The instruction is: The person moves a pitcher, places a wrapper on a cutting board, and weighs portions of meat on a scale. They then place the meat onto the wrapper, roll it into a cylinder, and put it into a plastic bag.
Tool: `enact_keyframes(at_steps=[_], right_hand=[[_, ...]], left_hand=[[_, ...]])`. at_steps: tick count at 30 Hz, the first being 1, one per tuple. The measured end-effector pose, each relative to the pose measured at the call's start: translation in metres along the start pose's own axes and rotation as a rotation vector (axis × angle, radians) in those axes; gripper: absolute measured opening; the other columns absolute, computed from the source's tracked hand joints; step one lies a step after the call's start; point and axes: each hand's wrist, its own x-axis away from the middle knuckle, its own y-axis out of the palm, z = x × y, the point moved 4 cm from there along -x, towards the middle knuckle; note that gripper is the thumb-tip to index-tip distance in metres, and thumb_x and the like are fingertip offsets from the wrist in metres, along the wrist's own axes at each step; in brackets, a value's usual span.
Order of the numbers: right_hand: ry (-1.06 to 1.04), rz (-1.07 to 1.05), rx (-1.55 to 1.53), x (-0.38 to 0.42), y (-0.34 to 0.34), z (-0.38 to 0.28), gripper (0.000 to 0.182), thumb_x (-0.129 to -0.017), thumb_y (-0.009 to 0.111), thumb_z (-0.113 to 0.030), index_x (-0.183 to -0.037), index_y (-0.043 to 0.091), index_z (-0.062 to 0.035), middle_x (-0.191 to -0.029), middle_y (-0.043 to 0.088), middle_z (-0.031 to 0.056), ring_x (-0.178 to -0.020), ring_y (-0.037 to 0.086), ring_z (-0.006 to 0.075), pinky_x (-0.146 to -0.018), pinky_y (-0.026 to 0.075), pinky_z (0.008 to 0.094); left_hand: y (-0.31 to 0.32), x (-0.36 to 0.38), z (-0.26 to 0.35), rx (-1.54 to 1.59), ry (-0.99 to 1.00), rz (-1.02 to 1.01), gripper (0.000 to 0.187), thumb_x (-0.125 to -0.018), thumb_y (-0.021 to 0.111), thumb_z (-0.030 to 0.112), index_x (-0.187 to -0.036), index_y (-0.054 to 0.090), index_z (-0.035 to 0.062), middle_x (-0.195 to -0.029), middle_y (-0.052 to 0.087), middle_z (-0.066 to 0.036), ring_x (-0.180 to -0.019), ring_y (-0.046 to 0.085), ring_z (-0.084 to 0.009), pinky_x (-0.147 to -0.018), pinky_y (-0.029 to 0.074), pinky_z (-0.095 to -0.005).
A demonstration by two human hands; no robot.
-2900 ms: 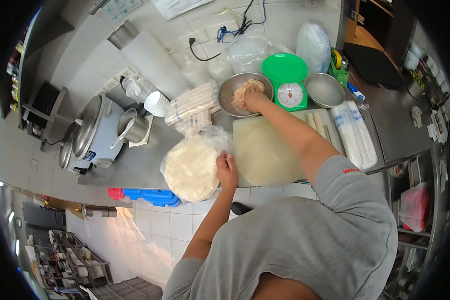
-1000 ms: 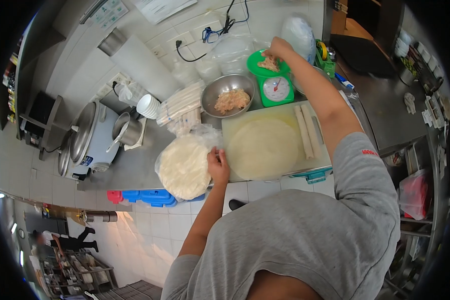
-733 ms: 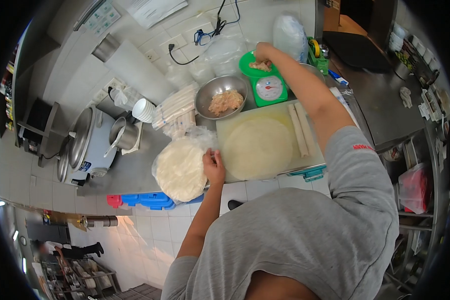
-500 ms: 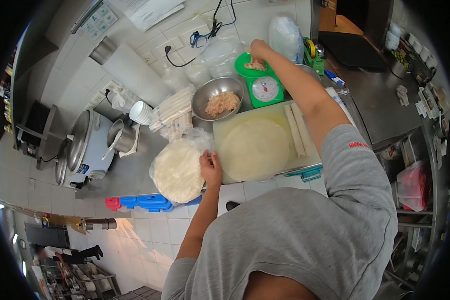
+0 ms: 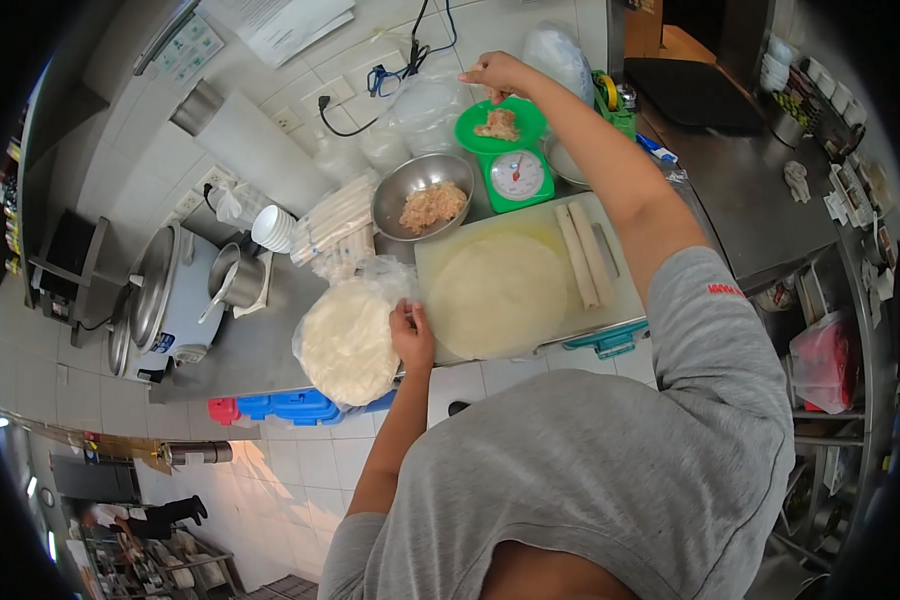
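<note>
My right hand is raised just above the green pan of a kitchen scale, its fingers loosely bent and apart. A lump of minced filling lies on that pan. My left hand rests with slightly curled, parted fingers at the right edge of a stack of round pale wrappers in a clear plastic bag. To its right, a single round wrapper is spread flat on a cutting board. Two rolled wrappers lie side by side along the board's right part. A steel bowl holds more minced filling.
Bagged rolls and stacked white cups stand left of the bowl. A large cooker and a saucepan sit farther left. Another bowl is partly hidden behind my right arm. A person is far off at lower left.
My right hand has lifted off the filling on the scale pan and moved up and left. My left hand stays by the wrapper stack. The whole view has shifted slightly.
</note>
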Motion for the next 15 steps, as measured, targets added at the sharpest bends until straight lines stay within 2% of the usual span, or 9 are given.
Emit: enact_keyframes(at_steps=[2, 5, 8, 11, 14, 15], right_hand=[[0.012, -0.058, 0.024, 0.002, -0.001, 0.000, 0.050, -0.073, 0.076, -0.042, -0.074, 0.061, 0.0054, -0.059, 0.058, 0.0148, -0.043, 0.056, 0.0223, -0.043, 0.048, 0.0329], [0.071, -0.061, 0.371, 0.005, 0.000, 0.007, 0.048, -0.071, 0.077, -0.042, -0.076, 0.064, 0.0039, -0.059, 0.060, 0.0145, -0.055, 0.063, 0.0197, -0.047, 0.050, 0.0328], [-0.030, 0.003, 0.674, -0.002, 0.009, 0.028, 0.047, -0.067, 0.079, -0.040, -0.074, 0.066, 0.0050, -0.067, 0.064, 0.0195, -0.059, 0.065, 0.0223, -0.050, 0.051, 0.0337], [0.042, -0.198, 0.755, -0.007, 0.027, 0.052, 0.047, -0.067, 0.078, -0.035, -0.081, 0.067, 0.0087, -0.071, 0.065, 0.0226, -0.060, 0.066, 0.0237, -0.053, 0.053, 0.0346], [0.177, -0.298, 0.662, -0.010, 0.044, 0.073, 0.041, -0.071, 0.074, -0.030, -0.082, 0.067, 0.0086, -0.075, 0.066, 0.0226, -0.066, 0.068, 0.0260, -0.058, 0.055, 0.0374], [0.146, -0.193, 0.657, -0.013, 0.041, 0.075, 0.037, -0.072, 0.072, -0.028, -0.084, 0.067, 0.0071, -0.076, 0.067, 0.0225, -0.066, 0.068, 0.0265, -0.059, 0.055, 0.0374]], left_hand=[[0.000, 0.000, 0.001, -0.008, 0.000, 0.001, 0.040, -0.093, 0.056, 0.028, -0.115, 0.054, -0.0052, -0.090, 0.056, -0.011, -0.068, 0.055, -0.0194, -0.063, 0.046, -0.0316], [-0.001, 0.000, 0.003, -0.023, 0.000, 0.000, 0.040, -0.092, 0.056, 0.028, -0.115, 0.054, -0.0053, -0.090, 0.057, -0.011, -0.067, 0.055, -0.0192, -0.062, 0.046, -0.0314], [0.000, 0.000, 0.003, -0.033, -0.001, 0.002, 0.041, -0.092, 0.057, 0.029, -0.115, 0.054, -0.0052, -0.090, 0.057, -0.011, -0.066, 0.055, -0.0187, -0.062, 0.046, -0.0313], [0.000, 0.000, 0.005, -0.043, -0.006, 0.007, 0.041, -0.092, 0.057, 0.029, -0.115, 0.055, -0.0052, -0.090, 0.057, -0.011, -0.066, 0.054, -0.0180, -0.061, 0.046, -0.0312], [-0.001, 0.000, 0.006, -0.043, -0.008, 0.008, 0.041, -0.092, 0.058, 0.028, -0.114, 0.055, -0.0053, -0.089, 0.056, -0.010, -0.065, 0.054, -0.0175, -0.060, 0.046, -0.0308], [0.000, 0.000, 0.005, -0.040, -0.008, 0.006, 0.041, -0.091, 0.058, 0.028, -0.114, 0.055, -0.0054, -0.089, 0.056, -0.010, -0.065, 0.054, -0.0174, -0.060, 0.045, -0.0306]])
